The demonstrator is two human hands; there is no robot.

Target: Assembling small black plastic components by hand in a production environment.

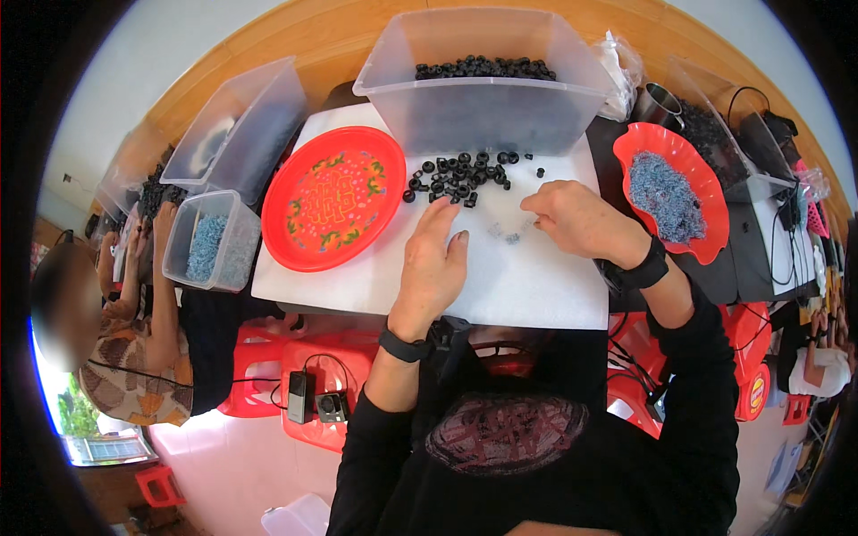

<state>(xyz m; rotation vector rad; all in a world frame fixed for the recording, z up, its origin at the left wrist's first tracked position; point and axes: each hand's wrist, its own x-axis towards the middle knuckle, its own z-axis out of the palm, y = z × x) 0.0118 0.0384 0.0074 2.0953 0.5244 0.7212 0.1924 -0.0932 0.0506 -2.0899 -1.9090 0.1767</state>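
My left hand (432, 268) lies on the white work surface (536, 295), its fingers stretched toward a loose heap of small black round parts (463, 177) and its thumb apart. The fingertips are at the heap's near edge. My right hand (579, 219) is to the right of the heap, with thumb and forefinger pinched together. Whatever is between them is too small or hidden to make out. Just left of those fingertips lies a little scatter of tiny grey-blue pieces (509, 237).
A clear bin (483, 116) of black parts stands behind the heap. On the left are a red plate (290, 237) and a clear tub (237, 277) of bluish pieces. A red scalloped tray (706, 183) with similar pieces sits right. A co-worker (138, 366) sits at far left.
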